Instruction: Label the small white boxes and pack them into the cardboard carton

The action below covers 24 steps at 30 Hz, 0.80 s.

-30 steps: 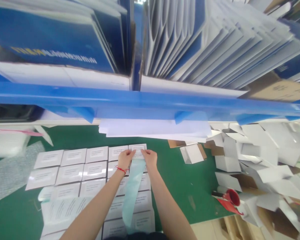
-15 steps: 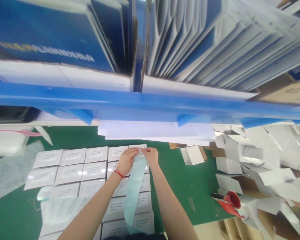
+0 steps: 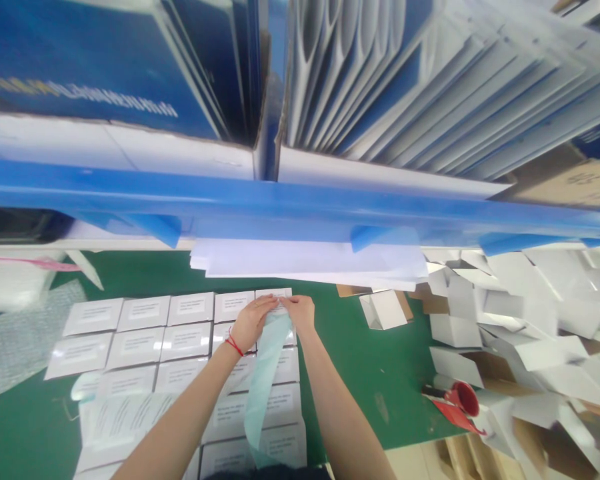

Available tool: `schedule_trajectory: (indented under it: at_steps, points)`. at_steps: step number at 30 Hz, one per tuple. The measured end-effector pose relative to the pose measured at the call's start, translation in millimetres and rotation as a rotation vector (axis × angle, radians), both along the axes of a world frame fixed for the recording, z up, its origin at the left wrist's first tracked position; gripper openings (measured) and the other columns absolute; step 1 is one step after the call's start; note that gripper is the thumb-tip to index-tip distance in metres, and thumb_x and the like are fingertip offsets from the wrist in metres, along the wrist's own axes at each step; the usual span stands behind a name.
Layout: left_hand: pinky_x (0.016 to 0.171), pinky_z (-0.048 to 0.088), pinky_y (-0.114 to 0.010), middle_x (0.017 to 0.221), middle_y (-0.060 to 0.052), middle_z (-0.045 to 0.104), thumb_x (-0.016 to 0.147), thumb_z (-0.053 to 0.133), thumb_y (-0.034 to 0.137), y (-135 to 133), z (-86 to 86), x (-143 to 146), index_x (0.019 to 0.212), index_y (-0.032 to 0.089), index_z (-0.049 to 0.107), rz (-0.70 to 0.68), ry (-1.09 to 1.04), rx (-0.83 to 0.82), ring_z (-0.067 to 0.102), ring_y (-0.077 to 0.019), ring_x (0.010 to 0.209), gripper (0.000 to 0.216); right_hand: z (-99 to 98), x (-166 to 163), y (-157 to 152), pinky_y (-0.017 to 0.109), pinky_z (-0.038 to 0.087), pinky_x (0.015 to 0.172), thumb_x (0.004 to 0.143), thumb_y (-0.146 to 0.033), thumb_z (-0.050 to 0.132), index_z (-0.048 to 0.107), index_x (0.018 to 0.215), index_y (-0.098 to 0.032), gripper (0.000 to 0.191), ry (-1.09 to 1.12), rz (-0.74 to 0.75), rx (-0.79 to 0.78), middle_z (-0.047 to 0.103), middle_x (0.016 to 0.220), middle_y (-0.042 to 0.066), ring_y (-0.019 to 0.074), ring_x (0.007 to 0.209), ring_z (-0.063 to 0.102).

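Observation:
Rows of small white boxes (image 3: 183, 342), each with a printed label on top, lie packed side by side at the lower left and middle. Over the far right box of the block, my left hand (image 3: 253, 321) and my right hand (image 3: 301, 313) meet with fingertips bent together. Between them they grip the upper end of a pale green label strip (image 3: 265, 377), which hangs down across the boxes towards my body. My fingers partly hide that end and the box top beneath it. A printed label sheet (image 3: 125, 417) rests on the nearer left boxes.
A blue shelf beam (image 3: 280, 212) crosses above my hands, carrying cartons of blue-and-white folders (image 3: 330, 80). White papers (image 3: 310, 260) stick out below it. Right of me lie a small white carton (image 3: 386, 309), a red tape dispenser (image 3: 463, 400) and heaped folded white boxes (image 3: 510, 340) on the green table (image 3: 350, 380).
The view has shifted slightly, moving everything a little to the left in the picture. Both hands stay at the same box, with the strip still between them.

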<state>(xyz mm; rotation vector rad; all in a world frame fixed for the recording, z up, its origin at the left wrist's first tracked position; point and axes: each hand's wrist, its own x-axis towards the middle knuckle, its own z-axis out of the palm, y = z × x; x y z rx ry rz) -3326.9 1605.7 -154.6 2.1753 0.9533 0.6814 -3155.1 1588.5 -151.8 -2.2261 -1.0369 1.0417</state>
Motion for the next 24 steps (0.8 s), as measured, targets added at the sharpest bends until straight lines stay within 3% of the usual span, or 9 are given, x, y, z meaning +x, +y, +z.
schedule_trajectory:
  at_steps: [18,24]
  points:
    - [0.111,0.046,-0.044,0.129,-0.008,0.067,0.084,0.039,-0.001,10,-4.4,-2,0.124,0.019,0.065,-0.118,0.015,-0.067,0.057,-0.0186,0.127,0.052,-2.5,-1,-2,0.024,0.044,0.062,0.076,-0.039,0.066,0.079,0.074,-0.017,0.026,0.007,-0.024,0.011,0.076,0.073,0.008,0.02,0.07,0.068]
    - [0.113,0.042,-0.039,0.14,-0.008,0.059,0.075,0.036,-0.005,23,2.5,6,0.135,0.018,0.056,-0.221,0.024,-0.167,0.055,-0.0164,0.129,0.067,-1.5,1,-1,0.024,0.037,0.053,0.076,-0.033,0.063,0.076,0.063,-0.016,0.025,0.027,-0.013,0.0,0.068,0.057,0.004,0.0161,0.058,0.06]
